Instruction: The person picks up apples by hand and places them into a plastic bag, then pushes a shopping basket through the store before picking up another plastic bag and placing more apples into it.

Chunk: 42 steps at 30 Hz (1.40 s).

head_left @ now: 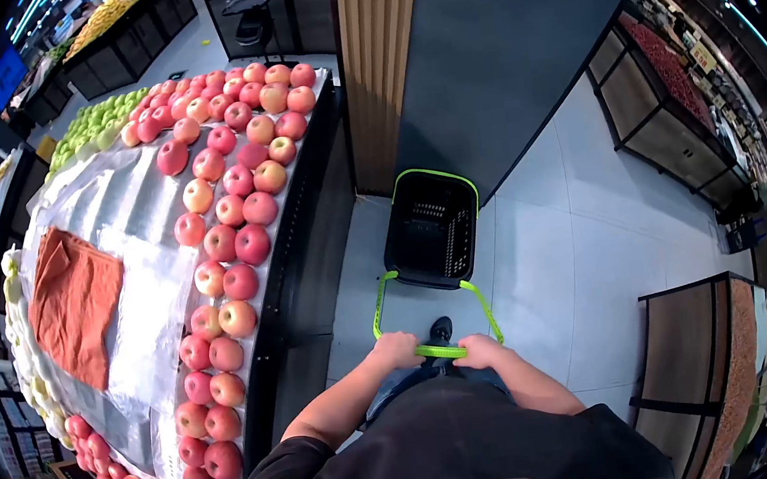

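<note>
On my feed, both hands close around the bright green looped plastic handle (440,351) of a black plastic shopping basket (432,229), the left hand (398,348) and right hand (479,350) gripping side by side. The basket stands on the grey tiled floor (583,245) just ahead of them. Rows of red apples (229,210) line the dark display stand (309,248) beyond the left hand.

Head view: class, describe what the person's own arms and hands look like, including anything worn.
Both arms emerge from the short sleeves of a black T-shirt and are bare below them. The left hand and right hand wear no gloves; no watch, bracelet or ring shows.
</note>
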Motion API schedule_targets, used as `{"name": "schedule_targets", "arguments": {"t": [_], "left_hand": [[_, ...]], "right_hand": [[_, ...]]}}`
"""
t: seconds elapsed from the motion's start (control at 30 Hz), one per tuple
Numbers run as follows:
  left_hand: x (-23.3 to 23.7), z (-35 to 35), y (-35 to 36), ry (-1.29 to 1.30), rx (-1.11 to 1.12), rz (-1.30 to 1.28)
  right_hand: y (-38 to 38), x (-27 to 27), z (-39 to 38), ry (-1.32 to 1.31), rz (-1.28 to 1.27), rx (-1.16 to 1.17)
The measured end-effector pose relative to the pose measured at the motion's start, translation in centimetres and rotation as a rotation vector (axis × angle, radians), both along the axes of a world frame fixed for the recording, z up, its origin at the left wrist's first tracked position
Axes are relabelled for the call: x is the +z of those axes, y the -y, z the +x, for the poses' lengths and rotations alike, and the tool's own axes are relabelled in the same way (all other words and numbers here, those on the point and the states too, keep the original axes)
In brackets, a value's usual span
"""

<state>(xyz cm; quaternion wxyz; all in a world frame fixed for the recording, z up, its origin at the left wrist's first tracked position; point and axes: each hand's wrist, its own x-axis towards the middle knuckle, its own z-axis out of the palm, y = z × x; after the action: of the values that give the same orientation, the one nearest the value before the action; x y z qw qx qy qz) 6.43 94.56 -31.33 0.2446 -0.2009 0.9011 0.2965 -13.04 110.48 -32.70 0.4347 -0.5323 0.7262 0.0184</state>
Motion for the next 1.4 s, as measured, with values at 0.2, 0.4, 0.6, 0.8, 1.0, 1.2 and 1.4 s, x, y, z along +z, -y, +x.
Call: {"name": "schedule_targets", "arguments": {"t": [0.2,0.4,0.6,0.8,1.0,1.2,1.4], "left_hand": [[-5.1,6.8,-7.5,-0.059,0.043,0.025],[-4.9,10.3,-14.1,-0.111,0.165,-0.172],[-2.9,15.7,-28.1,0.058,0.200,-0.234],[-0.9,17.7,-37.9,0.206,0.234,-0.109],[-0.3,21.2,-44.5,0.234,0.196,-0.040],[-1.3,24.7,-49.0,0.115,0.200,-0.113],[-2.1,31.7,-56.8,-0.009,0.222,-0.140]], "right_hand": [[-6.6,-6.6,3.8,0.041,0.065,0.006],[-11.6,-4.4,6.6,0.070,-0.011,0.120],[-24.1,-9.1,10.5,0.237,-0.033,0.140],[-32.5,-9.3,13.9,0.324,0.039,0.251],[-38.0,-8.7,17.5,0.481,0.132,0.175],[-42.4,-6.4,20.9,0.364,0.167,0.147],[-49.0,-5.3,26.9,0.067,0.130,0.319]]}}
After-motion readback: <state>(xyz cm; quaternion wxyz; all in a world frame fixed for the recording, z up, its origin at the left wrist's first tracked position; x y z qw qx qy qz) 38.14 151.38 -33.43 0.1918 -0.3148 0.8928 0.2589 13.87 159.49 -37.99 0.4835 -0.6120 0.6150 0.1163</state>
